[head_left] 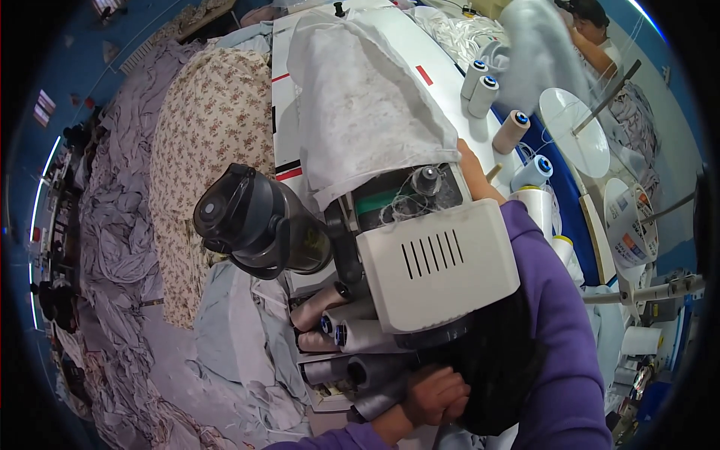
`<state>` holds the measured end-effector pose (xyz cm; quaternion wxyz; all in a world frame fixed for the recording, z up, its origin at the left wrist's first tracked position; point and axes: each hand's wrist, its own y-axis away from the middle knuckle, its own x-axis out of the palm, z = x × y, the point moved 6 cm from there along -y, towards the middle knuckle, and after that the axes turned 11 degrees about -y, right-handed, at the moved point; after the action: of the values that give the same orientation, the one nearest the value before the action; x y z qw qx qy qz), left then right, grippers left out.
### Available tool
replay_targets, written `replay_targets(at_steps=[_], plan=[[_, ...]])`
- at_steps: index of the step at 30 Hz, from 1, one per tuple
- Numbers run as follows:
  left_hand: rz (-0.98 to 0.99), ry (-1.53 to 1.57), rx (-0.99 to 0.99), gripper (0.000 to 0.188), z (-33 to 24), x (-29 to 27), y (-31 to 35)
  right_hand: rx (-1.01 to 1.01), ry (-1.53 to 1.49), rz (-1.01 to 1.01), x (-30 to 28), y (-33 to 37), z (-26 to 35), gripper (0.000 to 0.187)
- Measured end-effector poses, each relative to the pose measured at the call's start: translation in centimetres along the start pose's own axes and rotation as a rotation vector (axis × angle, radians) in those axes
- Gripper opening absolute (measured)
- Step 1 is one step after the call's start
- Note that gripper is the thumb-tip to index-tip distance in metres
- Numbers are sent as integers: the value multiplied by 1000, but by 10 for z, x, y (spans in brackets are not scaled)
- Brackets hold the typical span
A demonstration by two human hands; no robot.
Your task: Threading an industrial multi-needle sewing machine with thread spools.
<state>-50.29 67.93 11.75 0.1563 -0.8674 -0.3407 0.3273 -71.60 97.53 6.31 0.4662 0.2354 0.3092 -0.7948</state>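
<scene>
A white sewing machine point(439, 274) with vent slots stands in the middle, a stained white cloth point(360, 105) draped over its far part. My right hand point(478, 174) reaches along the machine's right side, against the cloth's edge; its fingers are mostly hidden behind the machine and cloth. Lower down, my left hand point(439, 395) is closed, fingers curled, beside a black cloth or bag point(502, 367). What it holds, if anything, is hidden. Grey and pinkish thread cones point(367, 336) lie just beyond my left hand. A dark water bottle point(262, 221) leans left of the machine.
Upright thread spools point(484, 96) line the table's right side, near white discs on rods point(575, 131). Flower-patterned fabric point(214, 135) and heaps of grey cloth point(124, 187) lie to the left. Another person point(596, 37) handles blurred pale fabric point(540, 64) at the far right.
</scene>
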Motion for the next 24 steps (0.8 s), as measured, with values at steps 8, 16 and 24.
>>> replay_targets(at_steps=[8,16,24], plan=[[-9,12,67,10,-2,-6,-5,62,-11,-197,-12,4,-6,21],[26,7,130,6,-5,4,-7,400,-300,-213,-104,74,11,20],[-180,25,217,19,-12,7,-2,438,-116,-568,-209,275,205,14]])
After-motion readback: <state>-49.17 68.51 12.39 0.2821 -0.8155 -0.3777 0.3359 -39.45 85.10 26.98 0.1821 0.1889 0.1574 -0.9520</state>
